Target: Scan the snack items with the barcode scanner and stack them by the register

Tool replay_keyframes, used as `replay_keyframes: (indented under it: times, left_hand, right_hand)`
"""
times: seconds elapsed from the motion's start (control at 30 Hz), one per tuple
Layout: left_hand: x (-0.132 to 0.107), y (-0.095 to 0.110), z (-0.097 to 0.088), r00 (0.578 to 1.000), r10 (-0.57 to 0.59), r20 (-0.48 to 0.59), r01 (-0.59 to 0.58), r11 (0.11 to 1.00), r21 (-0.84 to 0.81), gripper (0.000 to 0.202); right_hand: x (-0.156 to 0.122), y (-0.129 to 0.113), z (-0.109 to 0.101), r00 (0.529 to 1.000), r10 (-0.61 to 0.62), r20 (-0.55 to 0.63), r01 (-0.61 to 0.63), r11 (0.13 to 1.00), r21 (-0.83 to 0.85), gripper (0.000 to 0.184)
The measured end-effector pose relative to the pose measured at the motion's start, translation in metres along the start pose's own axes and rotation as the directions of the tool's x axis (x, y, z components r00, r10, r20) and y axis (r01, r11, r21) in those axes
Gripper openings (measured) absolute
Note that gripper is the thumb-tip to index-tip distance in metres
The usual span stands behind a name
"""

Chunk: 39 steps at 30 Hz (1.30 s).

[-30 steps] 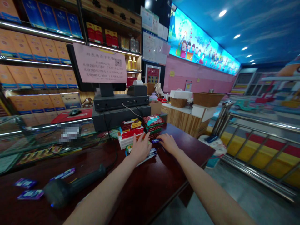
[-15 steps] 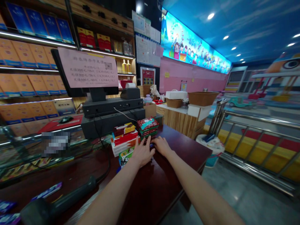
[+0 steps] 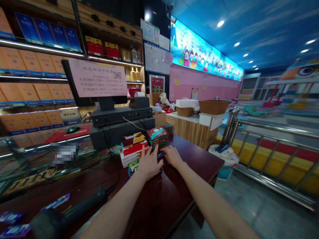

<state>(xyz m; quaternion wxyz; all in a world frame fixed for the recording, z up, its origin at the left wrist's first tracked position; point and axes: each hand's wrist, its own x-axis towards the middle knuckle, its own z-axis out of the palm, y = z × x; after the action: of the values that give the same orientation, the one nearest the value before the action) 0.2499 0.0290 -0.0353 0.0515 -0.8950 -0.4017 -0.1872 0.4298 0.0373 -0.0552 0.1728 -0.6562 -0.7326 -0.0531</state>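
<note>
On the dark red-brown table, my left hand lies over a green packet with a cartoon picture, its fingers spread. Part of that packet and whatever is under the palm are hidden. My right hand is beside it, fingers curled together at the end of a small blue packet. Just beyond the hands stands a stack of red and green snack packets. Left of this stack are white and red boxes, topped by yellow and brown packets.
A black handheld scanner lies at the lower left near several purple packets. Behind the stacks stands a register with a pink sign. Right of the table are a waste bin and a metal railing.
The whole view has shifted slightly. My left hand covers the green packet a little more, its fingers still spread; my right hand stays at the blue packet.
</note>
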Motion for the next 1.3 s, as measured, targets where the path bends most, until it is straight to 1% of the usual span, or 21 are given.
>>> replay_keyframes:
  times: [0.1,0.23,0.33,0.47,0.57,0.9,1.07,1.3]
  left_hand:
    - [-0.012,-0.003,-0.015,1.000,0.003,-0.010,-0.003,1.000,0.011,0.068]
    - [-0.029,-0.009,-0.034,0.999,0.017,-0.043,-0.015,0.999,0.048,0.056]
    - [-0.040,-0.017,-0.046,0.997,0.024,-0.080,-0.018,0.997,0.080,0.052]
    - [-0.056,-0.032,-0.058,0.994,-0.027,-0.107,0.039,0.992,0.116,0.056]
    - [-0.070,-0.047,-0.067,0.990,-0.057,-0.130,0.074,0.988,0.133,0.054]
    - [-0.124,-0.093,-0.103,0.969,-0.149,-0.198,0.184,0.967,0.175,0.045]
    - [-0.153,-0.116,-0.114,0.952,-0.196,-0.234,0.240,0.954,0.178,0.043]
    - [-0.195,-0.152,-0.129,0.927,-0.270,-0.260,0.322,0.929,0.182,0.042]
  right_hand:
    - [-0.002,-0.007,-0.008,0.999,-0.014,-0.036,0.014,1.000,0.000,0.043]
    - [-0.004,-0.026,-0.019,0.996,-0.065,-0.067,0.066,0.998,0.013,0.043]
    - [-0.006,-0.046,-0.027,0.994,-0.093,-0.064,0.094,0.995,0.020,0.044]
    - [-0.010,-0.077,-0.037,0.986,-0.150,-0.075,0.151,0.988,0.009,0.043]
    - [-0.011,-0.102,-0.040,0.978,-0.200,-0.067,0.200,0.980,-0.005,0.044]
    - [-0.003,-0.173,-0.033,0.940,-0.338,-0.057,0.341,0.939,0.053,0.045]
    - [-0.003,-0.209,-0.033,0.924,-0.379,-0.043,0.381,0.921,0.076,0.042]
    - [0.002,-0.259,-0.021,0.896,-0.440,-0.061,0.444,0.888,0.122,0.039]
